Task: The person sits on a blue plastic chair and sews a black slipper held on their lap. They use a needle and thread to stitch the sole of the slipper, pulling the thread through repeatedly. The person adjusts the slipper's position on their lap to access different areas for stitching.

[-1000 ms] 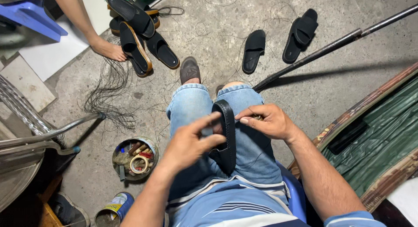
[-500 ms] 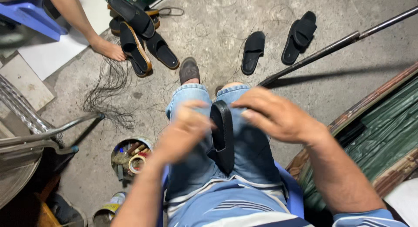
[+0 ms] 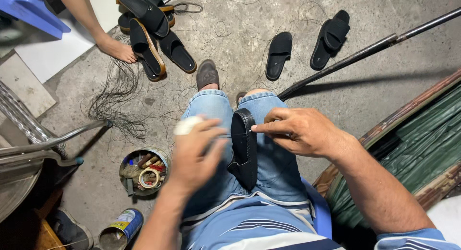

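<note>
The work in hand looks like hand-stitching on the black leather slip-on shoe (image 3: 244, 149), which lies on its side along the person's lap, between the two thighs in blue jeans.

The right hand (image 3: 300, 132) has thumb and forefinger pinched together on the upper edge of the shoe, with the other fingers curled behind them. Whether a needle sits between the fingertips is too small to tell. A thin pale thread (image 3: 229, 135) seems to run from that pinch toward the left hand (image 3: 194, 154). The left hand is just beside the shoe on the other side and is blurred. Its fingers are bent, and the forefinger carries a white wrapping (image 3: 187, 126) at its tip, but I cannot tell whether they close on the thread.

In my judgement a stitch is being drawn. The next move calls for a firm pinch on the shoe edge by the right fingers, and for an even, straight tension on the thread so that it does not tangle or cut the finger.

Below the left fingers, on the concrete floor, stands a round open tin can (image 3: 164, 157). It holds small tools with coloured handles and a pale ring of tape (image 3: 148, 178). Further from the fingers, a second can with a blue and yellow label (image 3: 126, 220) lies tilted, and its content is not clear.
</note>
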